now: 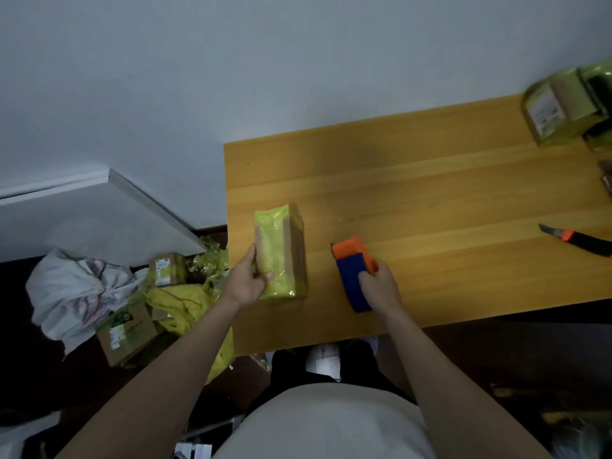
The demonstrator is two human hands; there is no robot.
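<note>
Left hand (246, 279) grips the near end of the box (281, 253), steadying it on the table (430, 193). Right hand (381, 286) curls round the dispenser (352, 276) just beside it. Best to pin the box flat and bring the dispenser square onto it. Knife (583, 243) lies well apart.

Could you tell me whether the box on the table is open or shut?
Shut: yellow-green tape covers the box on top; the left hand grips it, the right hand holds a tape dispenser.
</note>
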